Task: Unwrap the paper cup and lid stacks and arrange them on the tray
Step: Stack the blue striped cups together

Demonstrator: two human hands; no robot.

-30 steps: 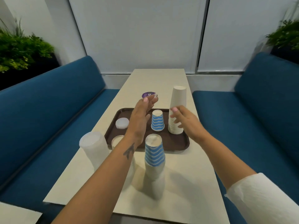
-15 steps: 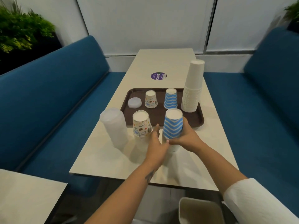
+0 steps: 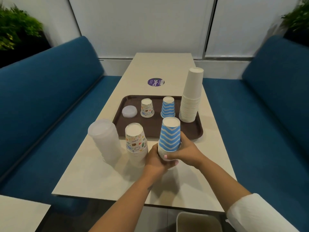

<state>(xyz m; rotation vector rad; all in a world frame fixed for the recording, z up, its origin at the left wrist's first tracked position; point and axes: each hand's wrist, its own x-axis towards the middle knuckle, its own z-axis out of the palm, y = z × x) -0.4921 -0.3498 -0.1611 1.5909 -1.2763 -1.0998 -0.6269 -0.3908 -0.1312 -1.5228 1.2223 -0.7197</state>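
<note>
Right now the blue zigzag cup stack (image 3: pixel 170 137) stands upside down on the table (image 3: pixel 167 67), just near of the brown tray (image 3: pixel 195 133). Both hands grip its lower part: the left hand (image 3: pixel 154 159) curls round from the left, the right hand (image 3: pixel 187 151) from the right. Left of it stand the patterned cup stack (image 3: pixel 136 143) and, further left, the clear lid stack (image 3: pixel 104 139). On the tray sit a single lid (image 3: pixel 129 111), a patterned cup (image 3: pixel 147 108), a zigzag cup (image 3: pixel 168 107) and, at the far right, a tall white cup stack (image 3: pixel 192 96). Beyond the tray lies a purple sticker (image 3: pixel 155 82).
</note>
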